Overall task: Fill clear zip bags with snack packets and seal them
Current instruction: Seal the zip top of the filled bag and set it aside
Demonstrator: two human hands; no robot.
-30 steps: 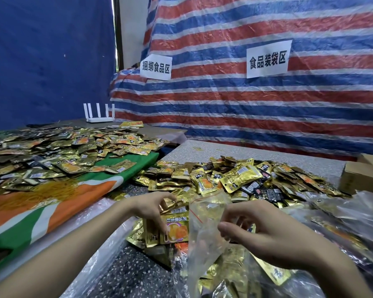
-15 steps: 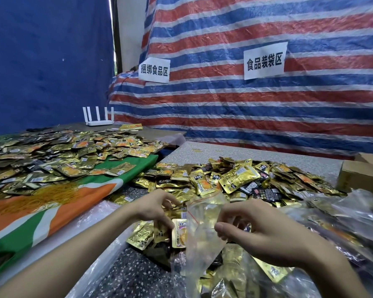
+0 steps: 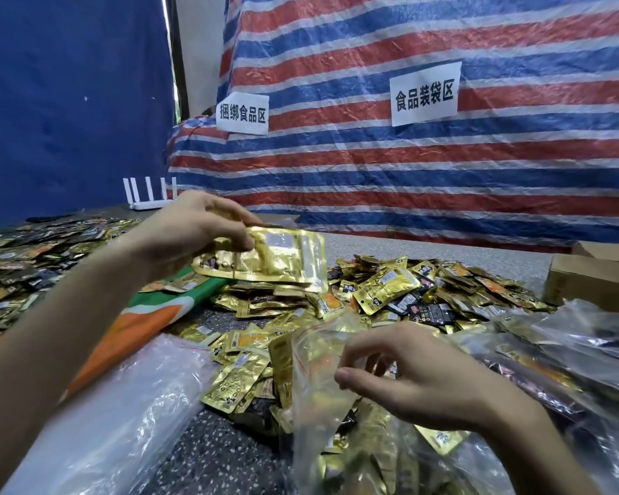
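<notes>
The clear zip bag (image 3: 315, 380) is being held up at its mouth by the right hand (image 3: 422, 380), with the film being pinched between thumb and curled fingers. The film is being judged thin, limp and slippery, so it is best taken at the stiffer zip strip. Whether packets are lying inside cannot be told, since gold is showing through from behind. Above and left of the bag, a gold snack packet (image 3: 276, 259) is being gripped at one end by the left hand (image 3: 193, 226), fingers curled round it. It is being judged light, crinkly and smooth. Beyond the bag a loose pile of packets (image 3: 426, 291) is lying on the table (image 3: 479, 250). A cardboard box (image 3: 594, 280) is standing well to the bag's right, and more clear plastic (image 3: 122, 423) is lying to its left.
</notes>
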